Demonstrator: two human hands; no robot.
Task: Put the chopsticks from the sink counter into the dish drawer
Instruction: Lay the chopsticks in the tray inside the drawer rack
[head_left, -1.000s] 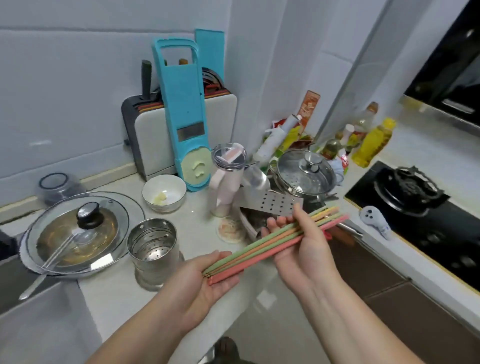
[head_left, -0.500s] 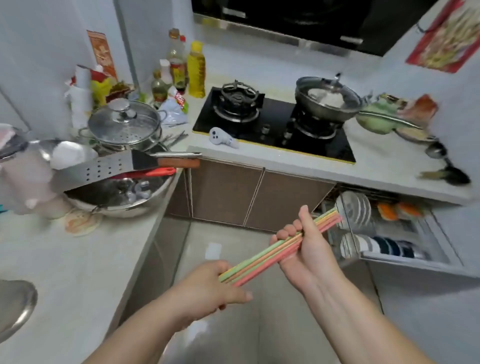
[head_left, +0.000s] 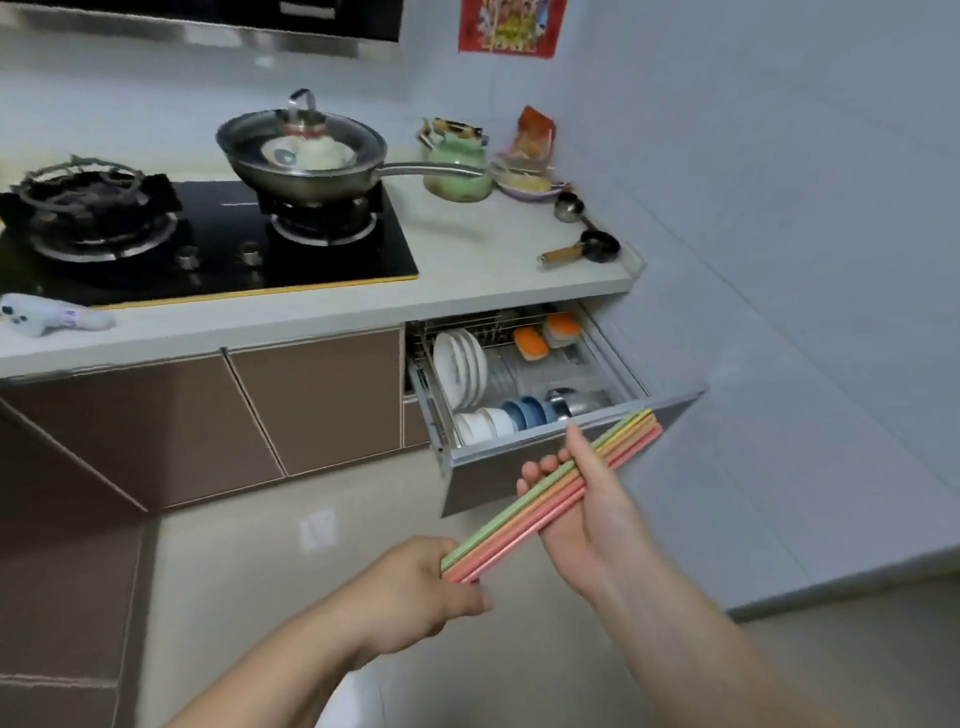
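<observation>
I have the chopsticks (head_left: 556, 493) bundled between both hands, a flat row of green, yellow, orange and pink sticks slanting from about 7 o'clock up toward 1 o'clock. My left hand (head_left: 415, 597) is closed in a fist round the lower ends. My right hand (head_left: 582, 499) cradles the middle of the bundle, fingers curled under it and the thumb laid along the top, so both hands are gripping the same sticks.

The dish drawer (head_left: 519, 452) stands pulled open under the counter at 12 o'clock from my right hand; the upper tips hang in front of its front panel, not yet over the rack. Inside I see upright white plates (head_left: 460, 366), stacked bowls (head_left: 498, 418) and two orange sponges (head_left: 545, 336). I cannot make out a cutlery compartment from here.

I judge the sticks light, stiff and smooth, probably plastic, so they should slide against one another and fan out if the grip loosens. They look hard to break. The best hold seems to be around the middle, pinching the whole row flat, with the other hand steadying one end until they are lowered lengthwise into the rack.
</observation>
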